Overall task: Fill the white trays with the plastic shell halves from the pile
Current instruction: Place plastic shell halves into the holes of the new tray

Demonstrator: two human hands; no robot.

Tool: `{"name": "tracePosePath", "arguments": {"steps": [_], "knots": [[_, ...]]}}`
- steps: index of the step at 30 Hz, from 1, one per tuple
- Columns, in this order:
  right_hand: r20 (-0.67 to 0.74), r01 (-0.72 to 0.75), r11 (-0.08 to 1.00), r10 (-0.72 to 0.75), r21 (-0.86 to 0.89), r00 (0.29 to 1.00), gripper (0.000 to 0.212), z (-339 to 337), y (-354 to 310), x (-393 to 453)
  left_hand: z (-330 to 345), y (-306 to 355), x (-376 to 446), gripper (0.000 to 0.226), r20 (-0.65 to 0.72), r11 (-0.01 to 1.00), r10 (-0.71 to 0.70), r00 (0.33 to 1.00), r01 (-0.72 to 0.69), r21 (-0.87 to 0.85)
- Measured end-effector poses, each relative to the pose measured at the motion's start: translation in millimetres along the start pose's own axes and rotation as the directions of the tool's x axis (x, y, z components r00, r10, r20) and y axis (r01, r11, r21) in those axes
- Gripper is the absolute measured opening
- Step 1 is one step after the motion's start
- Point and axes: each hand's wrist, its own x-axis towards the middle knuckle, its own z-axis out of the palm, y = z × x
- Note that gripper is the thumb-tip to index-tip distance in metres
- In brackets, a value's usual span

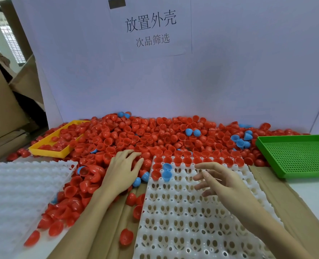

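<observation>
1. The plastic shell halves [155,135], mostly red with a few blue, look thin-walled, light and glossy; I judge them stiff enough to pinch but apt to skid or roll on their domes. The open rim is the likely place to take one, thumb inside and finger outside.
2. They lie in a broad pile across the back of the bench, spilling forward between the two white trays; a few already sit in the far rows of the white tray [198,212] in front (two blue among the red).
3. The left hand [122,171] rests palm-down on the pile's near edge, fingers slightly spread and curved over shells; whether it grips one I cannot tell.
4. The right hand [222,182] hovers above the tray, fingers loosely spread and holding nothing.
5. A second white tray [22,187] lies at the left, showing no shells.
6. The bench is covered with brown cardboard [278,199]; a yellow tray [48,148] sits half-buried at the left, a green perforated tray [297,156] at the right, and a white backboard [229,71] with a printed sign stands behind.
</observation>
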Motion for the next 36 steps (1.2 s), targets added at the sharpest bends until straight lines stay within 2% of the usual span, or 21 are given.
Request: {"name": "tracePosePath", "arguments": {"steps": [4,10,14,18,21,24,27,30,36], "knots": [[0.002,-0.008,1.000,0.008,0.001,1.000,0.023,0,0,0,2,-1,2,0.039,-0.014,1.000,-0.004,1.000,0.005,0.029],[0.004,-0.003,1.000,0.003,-0.008,1.000,0.023,0,0,0,-10,8,-2,0.031,-0.200,0.997,0.001,0.980,-0.016,-0.070],[0.009,0.002,1.000,-0.002,-0.011,1.000,0.023,0,0,-1,-17,16,-6,0.015,-0.287,0.999,0.011,0.958,-0.026,-0.046],[0.016,0.003,1.000,-0.002,-0.018,1.000,0.023,-1,1,-1,-18,21,-8,0.016,-0.284,1.000,-0.029,0.958,0.029,-0.006],[0.026,0.002,1.000,-0.002,-0.018,1.000,0.023,-1,1,-1,-14,22,-5,0.042,-0.236,0.999,-0.001,0.972,0.011,0.041],[0.041,0.004,0.999,-0.003,-0.034,0.999,0.024,0,2,-2,-8,22,2,0.039,-0.088,0.993,0.115,0.990,-0.116,-0.009],[0.045,0.004,0.999,-0.003,-0.043,0.999,0.024,0,2,-1,0,18,5,0.035,0.062,0.989,0.141,0.988,-0.138,-0.047],[0.049,-0.001,0.999,0.003,-0.036,0.999,0.024,0,2,0,4,14,4,0.027,0.039,0.989,0.142,0.989,-0.140,-0.055],[0.056,-0.002,0.999,0.004,-0.032,0.998,0.024,-1,2,-1,4,13,3,0.034,-0.069,0.990,0.129,0.989,-0.132,-0.041]]}}
